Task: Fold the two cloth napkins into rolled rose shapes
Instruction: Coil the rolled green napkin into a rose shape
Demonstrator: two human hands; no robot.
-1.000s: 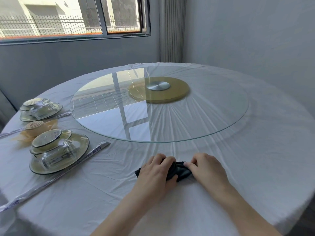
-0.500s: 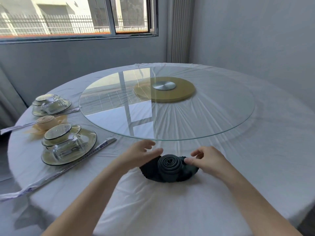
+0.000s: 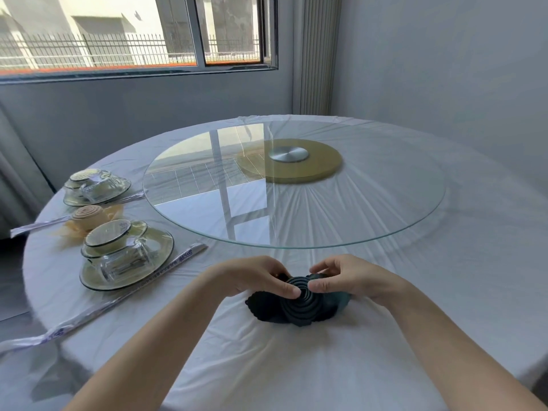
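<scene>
Round table [image 3: 450, 298], white cloth, glass turntable [image 3: 355, 215] on top. Beyond table: grey walls [image 3: 444, 69], wide window [image 3: 103, 31] at left, daylight through it, ribbed panel [image 3: 315, 54] in corner.

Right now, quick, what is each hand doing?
Left hand: pinches the dark rolled napkin at its rim.
Right hand: pinches the same napkin from the other side.

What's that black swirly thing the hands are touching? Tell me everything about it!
It is a dark napkin, cloth that looks blackish-blue, rolled into a tight spiral like a rose, with crumpled folds spread out on both sides. It sits spiral-up on the white tablecloth, near the glass turntable's edge. The left hand and right hand pinch the spiral's top from either side.
</scene>
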